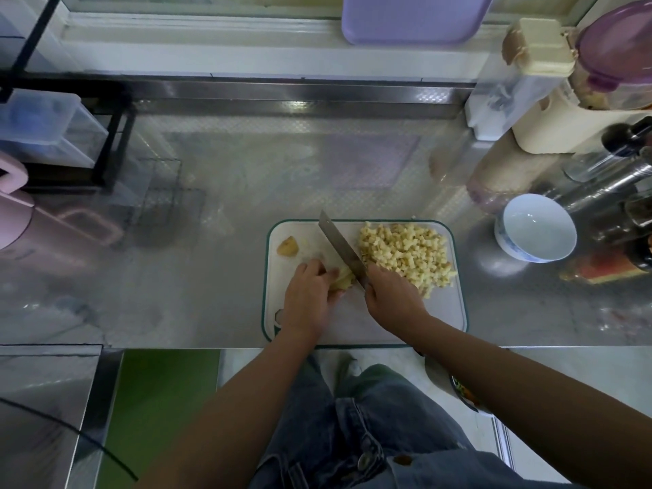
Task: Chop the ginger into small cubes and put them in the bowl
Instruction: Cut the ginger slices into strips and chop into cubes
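Note:
A white cutting board (441,312) with a green rim lies at the counter's front edge. My left hand (310,294) holds a pale piece of ginger (343,277) down on the board. My right hand (391,298) grips the handle of a cleaver (340,247), whose blade slants up and left beside the ginger. A heap of small ginger cubes (405,254) covers the board's right half. A small ginger stub (287,247) lies at the board's upper left. An empty white bowl (534,227) stands on the counter to the right of the board.
The steel counter (211,224) stretches left and behind the board. A black rack with plastic boxes (53,135) stands at the far left, with a pink container (14,213) below it. Jars, bottles and a cream container (550,100) crowd the right back corner.

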Available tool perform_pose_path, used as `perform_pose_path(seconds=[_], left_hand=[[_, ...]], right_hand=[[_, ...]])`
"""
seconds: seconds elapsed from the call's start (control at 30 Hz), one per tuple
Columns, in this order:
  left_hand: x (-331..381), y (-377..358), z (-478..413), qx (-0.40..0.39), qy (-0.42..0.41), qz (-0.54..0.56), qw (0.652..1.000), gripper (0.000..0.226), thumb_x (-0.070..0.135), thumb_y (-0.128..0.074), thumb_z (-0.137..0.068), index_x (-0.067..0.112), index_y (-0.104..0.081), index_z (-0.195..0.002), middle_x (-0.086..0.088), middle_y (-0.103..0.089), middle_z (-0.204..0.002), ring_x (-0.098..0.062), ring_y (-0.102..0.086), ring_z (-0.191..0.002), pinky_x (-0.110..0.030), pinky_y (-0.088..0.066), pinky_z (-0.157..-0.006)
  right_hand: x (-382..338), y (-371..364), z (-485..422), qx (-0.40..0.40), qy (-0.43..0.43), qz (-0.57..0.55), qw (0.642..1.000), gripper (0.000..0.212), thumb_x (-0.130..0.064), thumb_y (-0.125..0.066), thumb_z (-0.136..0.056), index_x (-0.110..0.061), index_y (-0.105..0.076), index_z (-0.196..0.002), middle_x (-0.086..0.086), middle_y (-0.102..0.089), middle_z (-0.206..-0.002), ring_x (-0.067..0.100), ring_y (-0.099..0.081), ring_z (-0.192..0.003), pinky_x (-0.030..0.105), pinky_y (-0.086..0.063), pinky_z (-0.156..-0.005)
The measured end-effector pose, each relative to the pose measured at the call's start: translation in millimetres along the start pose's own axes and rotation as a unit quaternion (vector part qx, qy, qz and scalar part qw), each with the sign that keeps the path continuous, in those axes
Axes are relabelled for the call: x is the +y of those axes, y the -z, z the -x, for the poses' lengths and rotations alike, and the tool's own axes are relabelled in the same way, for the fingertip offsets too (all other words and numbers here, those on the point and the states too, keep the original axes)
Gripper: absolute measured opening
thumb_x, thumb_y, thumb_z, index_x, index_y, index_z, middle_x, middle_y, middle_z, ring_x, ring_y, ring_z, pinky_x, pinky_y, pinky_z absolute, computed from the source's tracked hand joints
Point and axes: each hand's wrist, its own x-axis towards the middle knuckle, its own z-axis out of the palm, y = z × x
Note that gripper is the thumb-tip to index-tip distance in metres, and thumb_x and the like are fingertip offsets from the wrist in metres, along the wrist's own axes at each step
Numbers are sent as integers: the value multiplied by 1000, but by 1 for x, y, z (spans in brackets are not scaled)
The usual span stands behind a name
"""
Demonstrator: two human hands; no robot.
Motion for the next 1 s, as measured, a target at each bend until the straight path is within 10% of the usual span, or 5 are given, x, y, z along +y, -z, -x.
perform_pose_path(seconds=[1.0], left_hand=[[2, 5, 2, -14, 7, -6, 1000, 48, 32, -59, -92, 18, -51, -137, -4, -50, -119, -20, -44, -111, -30, -41, -92]], right_hand=[[-5, -3, -3, 23, -15, -57, 998, 7, -13, -47, -94, -11, -44, -88, 6, -48, -72, 25, -49, -65, 31, -34, -57]])
